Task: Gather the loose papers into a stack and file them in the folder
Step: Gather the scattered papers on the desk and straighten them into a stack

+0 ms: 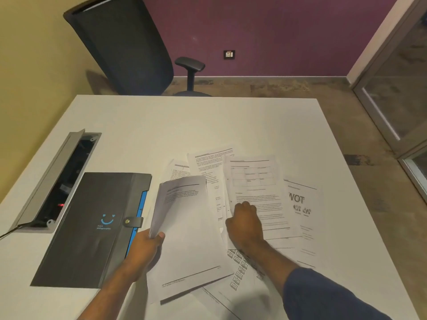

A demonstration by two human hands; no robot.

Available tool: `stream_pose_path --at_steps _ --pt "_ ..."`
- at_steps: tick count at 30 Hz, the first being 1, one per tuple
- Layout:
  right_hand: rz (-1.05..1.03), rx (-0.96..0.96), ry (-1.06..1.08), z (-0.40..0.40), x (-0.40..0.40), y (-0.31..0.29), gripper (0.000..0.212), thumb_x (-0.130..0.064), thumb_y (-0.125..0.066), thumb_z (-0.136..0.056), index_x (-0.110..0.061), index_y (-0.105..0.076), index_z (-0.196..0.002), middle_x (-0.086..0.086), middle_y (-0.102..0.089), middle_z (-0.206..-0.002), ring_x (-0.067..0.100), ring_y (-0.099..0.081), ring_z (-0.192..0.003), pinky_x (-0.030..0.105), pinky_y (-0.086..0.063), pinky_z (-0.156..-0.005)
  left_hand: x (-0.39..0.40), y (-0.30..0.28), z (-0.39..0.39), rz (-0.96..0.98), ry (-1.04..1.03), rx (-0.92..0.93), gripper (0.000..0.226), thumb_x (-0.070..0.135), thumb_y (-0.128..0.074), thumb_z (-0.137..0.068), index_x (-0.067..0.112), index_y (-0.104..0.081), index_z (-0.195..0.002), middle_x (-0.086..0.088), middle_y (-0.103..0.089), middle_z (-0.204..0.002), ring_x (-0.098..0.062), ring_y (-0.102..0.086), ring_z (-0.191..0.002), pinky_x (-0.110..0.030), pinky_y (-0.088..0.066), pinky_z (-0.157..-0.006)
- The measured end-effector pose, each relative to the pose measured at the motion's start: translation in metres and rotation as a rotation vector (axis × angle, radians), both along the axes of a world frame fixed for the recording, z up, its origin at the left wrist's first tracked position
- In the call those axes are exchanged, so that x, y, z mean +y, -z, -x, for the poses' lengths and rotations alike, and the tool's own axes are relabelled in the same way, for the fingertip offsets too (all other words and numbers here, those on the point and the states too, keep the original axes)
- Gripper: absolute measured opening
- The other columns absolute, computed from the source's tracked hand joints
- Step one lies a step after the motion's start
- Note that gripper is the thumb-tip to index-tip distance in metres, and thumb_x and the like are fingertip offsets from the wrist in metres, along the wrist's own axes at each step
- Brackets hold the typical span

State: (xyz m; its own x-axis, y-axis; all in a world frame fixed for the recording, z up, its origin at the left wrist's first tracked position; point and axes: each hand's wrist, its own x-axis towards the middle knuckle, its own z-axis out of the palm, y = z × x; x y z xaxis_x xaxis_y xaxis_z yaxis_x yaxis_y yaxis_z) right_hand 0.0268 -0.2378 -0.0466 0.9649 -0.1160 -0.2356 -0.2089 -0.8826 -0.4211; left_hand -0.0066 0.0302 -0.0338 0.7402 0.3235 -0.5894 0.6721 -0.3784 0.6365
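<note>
White sheets (184,227) pinched in left hand (144,249) fingers; right hand (246,224) curled on loose papers (256,192), far table (196,121) bare.

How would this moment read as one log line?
left hand: holds gathered sheets | right hand: on table sheet | folder: closed

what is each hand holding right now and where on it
Left hand pinches a small stack of papers at its left edge. Right hand rests on the loose sheets, holding nothing.
</note>
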Motion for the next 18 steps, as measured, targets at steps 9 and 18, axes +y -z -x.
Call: stream_pose_path --at_steps 9,18 --pt "0.224 0.023 0.064 -0.003 0.031 0.025 0.035 -0.040 -0.058 -0.086 -0.011 -0.056 -0.107 0.005 -0.057 -0.108 0.023 -0.051 -0.101 0.032 -0.048 -0.073 -0.001 -0.001 0.005 -0.019 0.000 0.024 0.024 0.023 -0.057 -0.098 0.001 -0.064 -0.106 -0.005 -0.061 -0.073 -0.016 -0.057 -0.066 -0.025 -0.040 -0.054" --pt "0.062 0.039 0.162 -0.012 0.022 0.021 0.004 -0.017 -0.057 -0.074 -0.013 -0.059 -0.074 0.001 -0.059 -0.084 0.022 -0.054 -0.082 0.029 -0.040 -0.058 -0.004 -0.011 0.002 -0.003 -0.001 0.024 0.028 0.022 -0.056 -0.100 0.000 -0.062 -0.116 -0.006 -0.062 -0.081 -0.016 -0.058 -0.073 -0.022 -0.040 -0.056"
